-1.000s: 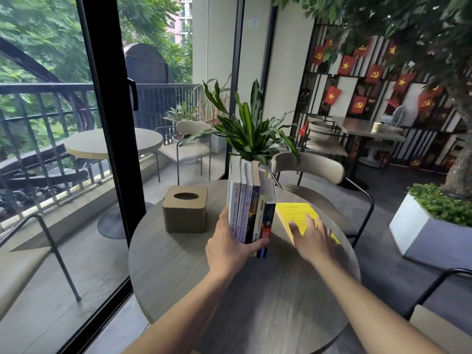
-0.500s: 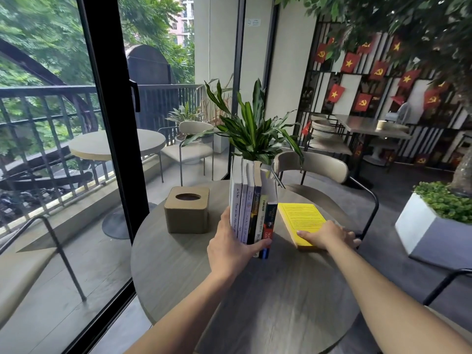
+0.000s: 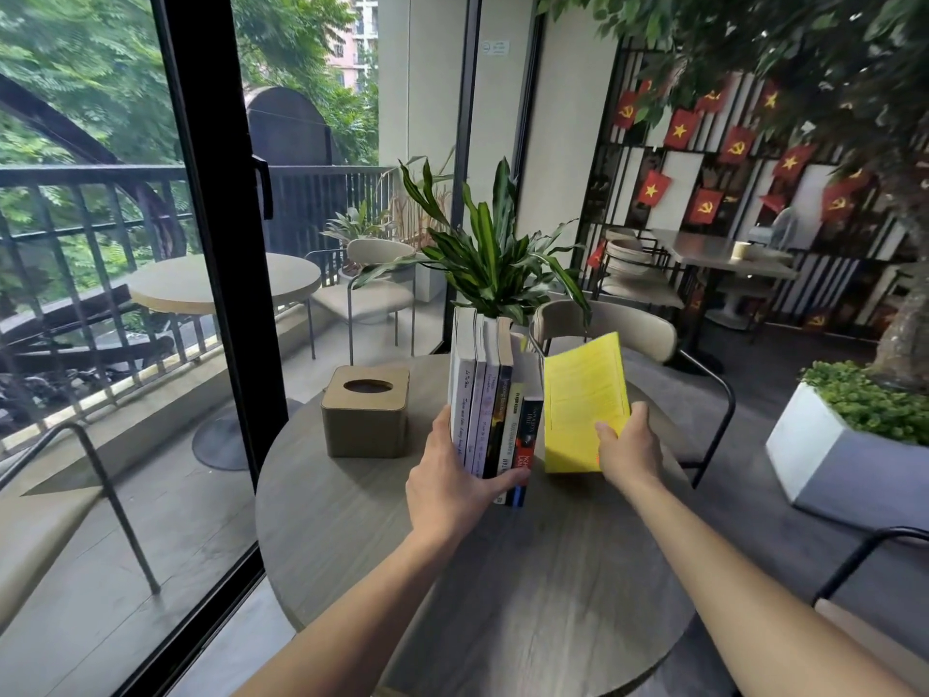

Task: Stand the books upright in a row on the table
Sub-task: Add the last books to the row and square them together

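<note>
Five books (image 3: 495,410) upright on desk (image 3: 502,596), left hand (image 3: 452,487) fingers clamped on them; right hand (image 3: 628,450) fingers grip one yellow book (image 3: 583,399)

On round table (image 3: 528,596): row of upright books (image 3: 495,404) at centre, tissue box (image 3: 364,411) to left, raised book (image 3: 583,402) just right, potted plant (image 3: 495,259) behind, chair (image 3: 628,339) beyond.

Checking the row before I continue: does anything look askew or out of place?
Only the yellow book: the right hand holds it tilted beside the upright row of books, apart from it.
</note>
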{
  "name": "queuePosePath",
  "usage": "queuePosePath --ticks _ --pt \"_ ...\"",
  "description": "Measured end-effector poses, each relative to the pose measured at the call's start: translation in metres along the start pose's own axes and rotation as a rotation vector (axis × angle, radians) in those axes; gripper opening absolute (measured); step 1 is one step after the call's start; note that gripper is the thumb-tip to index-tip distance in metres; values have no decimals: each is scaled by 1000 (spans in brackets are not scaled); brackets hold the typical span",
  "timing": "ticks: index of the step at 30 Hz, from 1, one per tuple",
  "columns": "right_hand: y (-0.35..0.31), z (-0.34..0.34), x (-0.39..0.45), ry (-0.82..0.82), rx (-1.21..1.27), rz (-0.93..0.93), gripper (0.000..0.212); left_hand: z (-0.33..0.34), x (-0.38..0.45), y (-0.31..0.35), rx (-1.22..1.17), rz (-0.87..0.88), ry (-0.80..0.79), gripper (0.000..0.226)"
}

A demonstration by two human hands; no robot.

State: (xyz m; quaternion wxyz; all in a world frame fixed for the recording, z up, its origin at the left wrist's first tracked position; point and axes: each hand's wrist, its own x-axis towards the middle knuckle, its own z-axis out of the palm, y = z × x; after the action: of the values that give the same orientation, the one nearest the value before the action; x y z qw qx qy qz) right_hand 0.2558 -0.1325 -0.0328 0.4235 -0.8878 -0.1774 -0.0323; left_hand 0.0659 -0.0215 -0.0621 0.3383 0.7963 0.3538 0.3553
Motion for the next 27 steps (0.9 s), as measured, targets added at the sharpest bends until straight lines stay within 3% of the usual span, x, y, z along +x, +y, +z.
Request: queuePosePath --ticks 5,8,12,17,20,24,27 --pt "-17 5 -32 197 302 -233 24 -1 2 0 -2 -1 8 114" --pt "-19 16 -45 101 348 -232 21 -3 3 2 -7 -4 27 111" --pt "-19 26 -61 1 359 -241 36 -8 10 11 -25 0 35 111" --pt "-13 35 -65 -350 443 -191 52 -19 21 28 -80 37 54 112" --pt "-12 36 -61 -509 336 -237 66 -25 24 37 -104 56 60 117" --pt "-13 38 -55 -628 305 -312 90 -28 24 45 -97 90 79 126" --pt "-14 46 -50 -616 394 -335 101 -26 22 50 -90 97 114 130"
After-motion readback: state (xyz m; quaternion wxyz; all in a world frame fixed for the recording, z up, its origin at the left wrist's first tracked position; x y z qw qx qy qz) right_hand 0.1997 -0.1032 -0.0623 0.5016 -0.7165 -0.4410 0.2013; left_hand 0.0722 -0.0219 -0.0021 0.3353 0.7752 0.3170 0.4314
